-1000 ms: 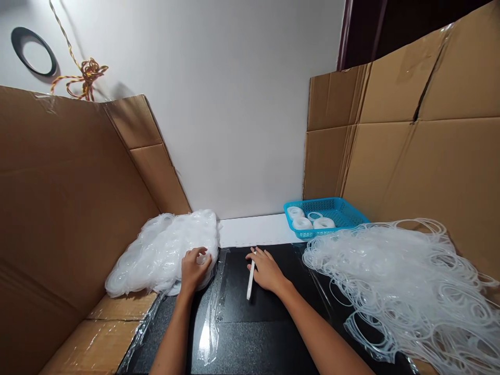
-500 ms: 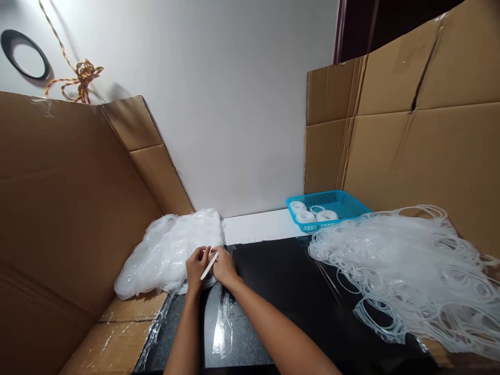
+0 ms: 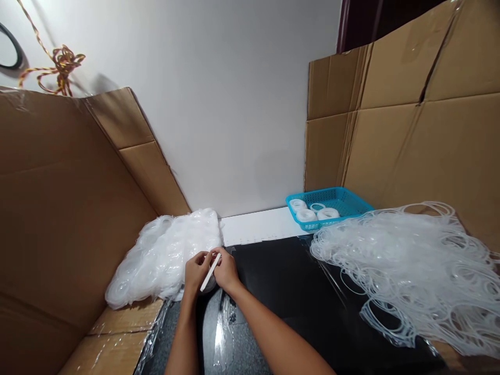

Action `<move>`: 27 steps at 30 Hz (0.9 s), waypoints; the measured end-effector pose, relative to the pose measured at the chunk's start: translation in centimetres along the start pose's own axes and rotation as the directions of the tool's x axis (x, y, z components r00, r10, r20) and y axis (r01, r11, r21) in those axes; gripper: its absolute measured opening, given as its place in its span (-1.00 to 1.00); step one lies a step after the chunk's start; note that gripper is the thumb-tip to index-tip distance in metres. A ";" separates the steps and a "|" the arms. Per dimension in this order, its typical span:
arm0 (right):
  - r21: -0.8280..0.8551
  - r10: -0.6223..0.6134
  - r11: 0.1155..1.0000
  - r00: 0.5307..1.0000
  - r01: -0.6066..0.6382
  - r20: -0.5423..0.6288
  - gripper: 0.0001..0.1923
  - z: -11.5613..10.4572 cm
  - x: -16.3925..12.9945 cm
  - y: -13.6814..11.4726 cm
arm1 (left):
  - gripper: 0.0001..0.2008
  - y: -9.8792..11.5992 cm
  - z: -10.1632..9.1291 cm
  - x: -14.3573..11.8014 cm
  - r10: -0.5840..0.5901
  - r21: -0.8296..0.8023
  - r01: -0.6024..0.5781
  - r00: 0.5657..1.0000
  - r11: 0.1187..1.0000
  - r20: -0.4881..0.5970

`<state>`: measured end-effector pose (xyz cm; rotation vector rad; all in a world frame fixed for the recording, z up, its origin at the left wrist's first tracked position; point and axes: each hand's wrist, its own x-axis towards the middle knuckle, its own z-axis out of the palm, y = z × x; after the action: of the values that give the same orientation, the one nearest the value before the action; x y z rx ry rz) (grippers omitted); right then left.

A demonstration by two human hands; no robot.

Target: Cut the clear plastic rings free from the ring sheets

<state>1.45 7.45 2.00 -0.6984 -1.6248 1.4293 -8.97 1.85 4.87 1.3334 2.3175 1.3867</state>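
My left hand (image 3: 196, 271) and my right hand (image 3: 225, 271) meet at the near right edge of a pile of white translucent rings (image 3: 172, 255). Between them a narrow white strip (image 3: 210, 273) slants from the right fingers down toward the left wrist; it could be a straight piece or a ring seen edge-on. The right fingers are curled closed at its upper end. My left fingers are bent in a pinch beside it, and what lies at their tips is too small to make out.
A blue plastic basket (image 3: 353, 211) at the back holds several bundles of white rings. A large heap of loose clear rings (image 3: 414, 265) spreads over the right of the black work surface (image 3: 281, 286). Cardboard walls (image 3: 437, 151) stand on both sides, with tangled cord (image 3: 64, 65) at upper left.
The view has shifted slightly, so the wall items at left sit further left. Both hands stay together at the pile's edge, and the white strip has dropped a little in the picture.
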 end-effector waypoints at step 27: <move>-0.113 -0.049 0.993 0.995 0.039 -0.085 -0.38 -0.8 -0.2 -0.7 | -0.64 0.0 -0.2 0.5 -0.058 -0.198 0.014 0.974 0.980 -0.219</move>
<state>2.29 7.57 2.66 -0.7736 -1.6510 1.2666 -9.36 2.16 5.15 1.1250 2.2492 1.7827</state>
